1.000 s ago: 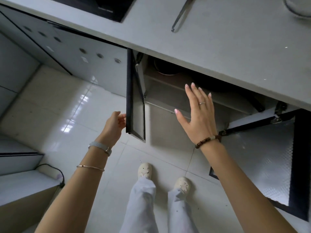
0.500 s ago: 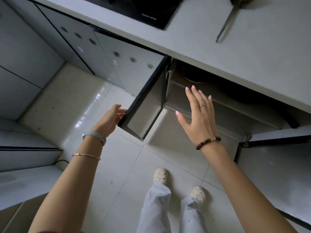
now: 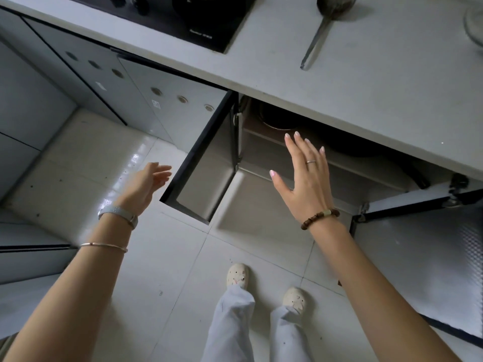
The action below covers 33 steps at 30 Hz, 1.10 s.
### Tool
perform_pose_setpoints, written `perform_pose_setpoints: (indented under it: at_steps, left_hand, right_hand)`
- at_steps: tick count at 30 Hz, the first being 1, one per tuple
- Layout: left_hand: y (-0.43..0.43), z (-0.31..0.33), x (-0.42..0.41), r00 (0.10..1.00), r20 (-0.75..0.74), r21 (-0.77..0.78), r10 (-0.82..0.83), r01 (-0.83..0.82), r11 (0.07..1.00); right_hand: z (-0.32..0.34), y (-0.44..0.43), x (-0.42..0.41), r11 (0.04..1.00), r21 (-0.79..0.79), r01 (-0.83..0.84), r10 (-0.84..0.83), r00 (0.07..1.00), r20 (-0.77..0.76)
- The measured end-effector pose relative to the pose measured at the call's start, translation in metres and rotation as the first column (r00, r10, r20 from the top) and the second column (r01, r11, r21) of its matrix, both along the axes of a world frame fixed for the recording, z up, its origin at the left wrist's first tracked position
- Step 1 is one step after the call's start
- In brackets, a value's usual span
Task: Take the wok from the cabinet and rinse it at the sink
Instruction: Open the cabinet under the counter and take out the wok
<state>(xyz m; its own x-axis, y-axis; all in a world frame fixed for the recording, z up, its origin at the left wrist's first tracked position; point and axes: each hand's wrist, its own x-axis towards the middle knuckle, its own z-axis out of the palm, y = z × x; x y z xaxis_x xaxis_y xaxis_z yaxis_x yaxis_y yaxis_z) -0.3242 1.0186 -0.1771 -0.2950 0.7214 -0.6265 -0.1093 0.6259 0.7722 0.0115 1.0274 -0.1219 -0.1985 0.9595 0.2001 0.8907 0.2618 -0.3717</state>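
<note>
Left hand: just off door, fingers loose, empty. Right hand: spread flat, empty, near cabinet shelf. Result: wider opening; wok untouched on shelf, likely reachable.

Head-worn wide camera looks steeply down, close over the cabinet and floor.

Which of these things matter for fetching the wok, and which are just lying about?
For the job:
cabinet, doors open
wok inside
left hand
right hand

Lying about:
ladle
stove
pot
</note>
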Motion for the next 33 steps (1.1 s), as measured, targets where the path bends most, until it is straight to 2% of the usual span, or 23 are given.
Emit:
perform_pose_setpoints:
  at_steps: [4,7,9,12,14,20,22,27,33]
  left_hand:
    - [-0.002,0.025,0.029,0.99,-0.141,0.2,0.01,0.019,0.98]
    - [-0.012,0.041,0.074,0.953,-0.299,0.299,-0.039,0.133,0.945]
    - [-0.02,0.044,0.108,0.893,-0.443,0.326,-0.08,0.244,0.913]
    - [-0.037,0.044,0.16,0.729,-0.673,0.332,-0.124,0.448,0.83]
    - [-0.048,0.042,0.195,0.642,-0.755,0.327,-0.132,0.543,0.773]
    - [-0.053,0.012,0.275,0.415,-0.904,0.254,-0.099,0.711,0.656]
    - [-0.049,-0.001,0.293,0.371,-0.923,0.23,-0.099,0.739,0.633]
    - [-0.033,-0.049,0.322,0.32,-0.941,0.202,-0.111,0.793,0.574]
    - [0.003,-0.134,0.344,0.319,-0.944,0.231,-0.086,0.823,0.519]
  right_hand:
    - [0.0,-0.013,0.03,1.0,0.0,0.018,-0.018,1.0,-0.017]
    - [0.0,-0.026,0.061,1.0,-0.007,0.024,-0.024,1.0,-0.019]
    - [-0.001,-0.035,0.085,1.0,-0.012,0.028,-0.029,0.999,-0.019]
    - [-0.002,-0.051,0.127,0.999,-0.03,0.045,-0.045,0.999,-0.014]
    - [-0.006,-0.059,0.157,0.997,-0.047,0.061,-0.061,0.998,-0.008]
    - [-0.033,-0.072,0.227,0.985,-0.101,0.14,-0.142,0.99,-0.009]
    - [-0.047,-0.072,0.241,0.978,-0.119,0.169,-0.172,0.985,-0.018]
    - [-0.1,-0.061,0.261,0.962,-0.136,0.236,-0.244,0.969,-0.042]
    - [-0.182,-0.03,0.282,0.936,-0.108,0.335,-0.342,0.938,-0.052]
